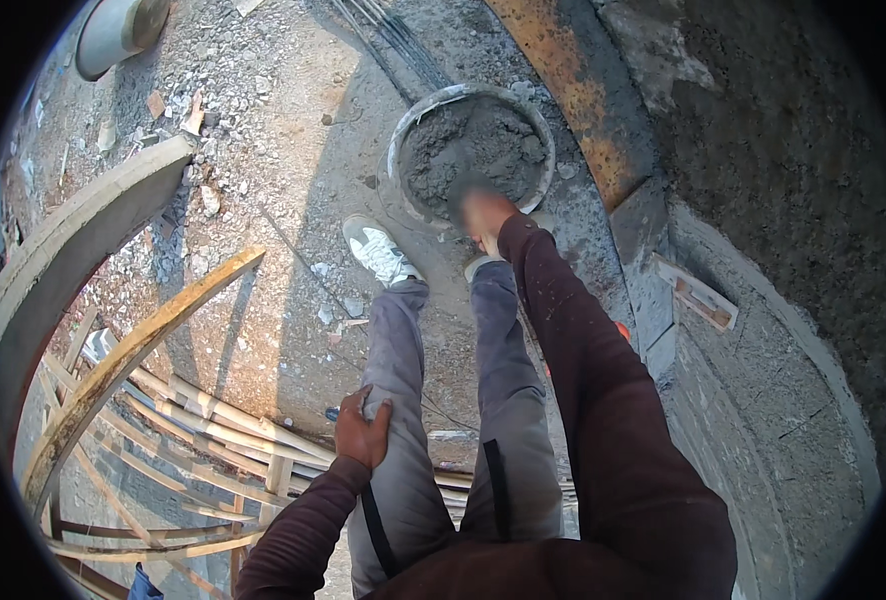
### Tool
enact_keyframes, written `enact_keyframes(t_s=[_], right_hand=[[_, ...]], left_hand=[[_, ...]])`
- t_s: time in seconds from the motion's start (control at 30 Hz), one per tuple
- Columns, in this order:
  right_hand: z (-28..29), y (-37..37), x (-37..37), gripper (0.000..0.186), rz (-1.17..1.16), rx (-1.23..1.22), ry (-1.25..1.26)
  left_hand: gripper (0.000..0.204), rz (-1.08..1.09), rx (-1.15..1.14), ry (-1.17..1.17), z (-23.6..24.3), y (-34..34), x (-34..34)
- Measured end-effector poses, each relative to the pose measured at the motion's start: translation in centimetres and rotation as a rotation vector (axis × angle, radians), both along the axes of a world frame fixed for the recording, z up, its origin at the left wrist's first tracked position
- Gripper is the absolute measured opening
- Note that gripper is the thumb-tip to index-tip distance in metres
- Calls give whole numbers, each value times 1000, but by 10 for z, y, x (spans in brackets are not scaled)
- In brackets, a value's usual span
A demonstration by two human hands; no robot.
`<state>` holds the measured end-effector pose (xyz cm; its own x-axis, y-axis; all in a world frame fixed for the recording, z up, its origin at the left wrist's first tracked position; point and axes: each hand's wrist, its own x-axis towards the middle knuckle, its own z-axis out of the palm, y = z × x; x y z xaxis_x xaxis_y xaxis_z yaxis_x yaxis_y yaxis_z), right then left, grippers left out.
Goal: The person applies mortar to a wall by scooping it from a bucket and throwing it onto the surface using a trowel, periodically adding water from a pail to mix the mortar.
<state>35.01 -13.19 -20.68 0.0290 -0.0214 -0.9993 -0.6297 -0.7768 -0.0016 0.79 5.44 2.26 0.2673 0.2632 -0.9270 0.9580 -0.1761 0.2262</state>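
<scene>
My right hand reaches down to the near rim of a round tub on the ground. Grey wet mortar fills much of this tub. Motion smears the fingers, but they look closed round a tool whose pale handle end shows below the hand. Its working end is a dark blur against the mortar, so its kind cannot be told. On my left knee lies my left hand, thumb and fingers apart over the grey trousers, holding nothing.
A float-like tool lies on the mortared wall at right. Rusty curved metal borders the tub's right side. Thin rods lie beyond it. At left stand a plank, a concrete edge and timber poles; rubble covers the ground.
</scene>
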Motion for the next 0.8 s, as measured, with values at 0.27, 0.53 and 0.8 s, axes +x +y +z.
enact_keyframes(t_s=[0.27, 0.53, 0.8], right_hand=[[87, -28, -27, 51, -772, 360, 347], [20, -45, 20, 55, 650, -80, -565], [121, -72, 38, 44, 920, -312, -465]], left_hand=[[59, -56, 30, -15, 5, 16, -1], [55, -28, -18, -4, -4, 16, 16], [54, -7, 9, -22, 4, 31, -2]])
